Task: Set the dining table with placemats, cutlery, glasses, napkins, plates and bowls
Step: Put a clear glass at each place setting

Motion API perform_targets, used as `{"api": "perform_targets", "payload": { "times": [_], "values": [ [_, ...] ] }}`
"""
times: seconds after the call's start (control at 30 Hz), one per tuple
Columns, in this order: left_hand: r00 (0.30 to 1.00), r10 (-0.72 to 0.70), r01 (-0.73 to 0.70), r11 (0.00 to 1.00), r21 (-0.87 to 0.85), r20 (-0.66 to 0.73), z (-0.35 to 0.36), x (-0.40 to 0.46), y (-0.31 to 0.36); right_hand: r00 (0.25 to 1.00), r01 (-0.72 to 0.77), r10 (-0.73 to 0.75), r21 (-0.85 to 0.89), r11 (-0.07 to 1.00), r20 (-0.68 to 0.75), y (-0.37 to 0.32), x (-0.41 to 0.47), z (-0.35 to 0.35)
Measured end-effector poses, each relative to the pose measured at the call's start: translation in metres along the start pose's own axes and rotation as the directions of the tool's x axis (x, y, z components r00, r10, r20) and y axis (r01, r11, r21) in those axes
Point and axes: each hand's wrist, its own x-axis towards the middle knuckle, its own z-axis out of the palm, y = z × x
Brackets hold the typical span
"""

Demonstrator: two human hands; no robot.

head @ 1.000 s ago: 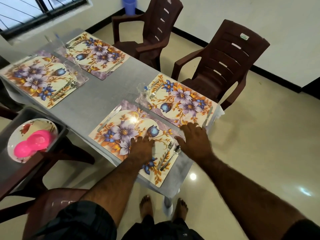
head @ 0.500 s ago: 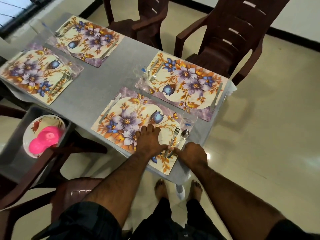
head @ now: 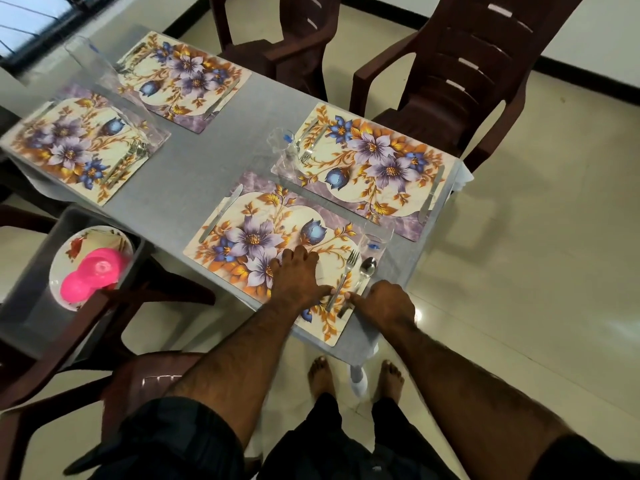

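Pressing flat, the left hand (head: 298,280) lies palm-down on the near placemat (head: 277,251), fingers spread, thumb tip touching the fork (head: 341,282) handle. Right hand (head: 384,303) knuckles loosely curled, fingertips at the handles of fork and spoon (head: 363,271), gripping nothing. Glass (head: 374,245) just beyond. No writing readable.

counter (head: 194,181): a matt grey cloth-like cover is seen
placemats (head: 266,251): smooth printed floral sheets with a slight sheen
fork (head: 343,278): shiny metal
spoon (head: 365,270): polished metal
glass (head: 374,244): clear and glossy
chairs (head: 460,81): moulded brown plastic, semi-gloss
bowls (head: 93,275): bright pink plastic
floor (head: 519,289): glossy cream tiles, reflections are shown
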Motion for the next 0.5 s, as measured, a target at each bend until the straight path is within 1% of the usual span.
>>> {"api": "perform_targets", "payload": {
  "times": [0.1,0.17,0.27,0.3,0.4,0.5],
  "values": [
    [1.000,-0.002,0.002,1.000,-0.022,-0.003,0.000,-0.006,-0.005,1.000,-0.001,0.001,-0.010,1.000,0.021,0.003,-0.001,-0.004],
    [0.999,-0.030,0.029,0.998,-0.054,-0.014,-0.003,-0.018,-0.009,0.999,0.041,-0.040,-0.032,0.999,0.023,0.007,-0.006,-0.012],
    [0.994,-0.081,0.075,0.994,-0.080,-0.078,-0.012,-0.042,-0.012,0.988,0.156,-0.156,-0.083,0.984,0.009,0.011,-0.014,-0.028],
    [0.988,-0.119,0.109,0.988,-0.106,-0.098,-0.014,-0.056,-0.013,0.975,0.223,-0.224,-0.103,0.969,0.009,0.010,-0.018,-0.033],
    [0.963,-0.241,0.219,0.961,-0.167,-0.121,-0.008,-0.099,-0.015,0.911,0.413,-0.407,-0.184,0.892,0.073,0.008,-0.033,-0.040],
    [0.920,-0.370,0.326,0.905,-0.273,-0.128,0.004,-0.159,-0.001,0.786,0.617,-0.595,-0.243,0.748,0.167,0.006,-0.057,-0.037]
  ]
}}
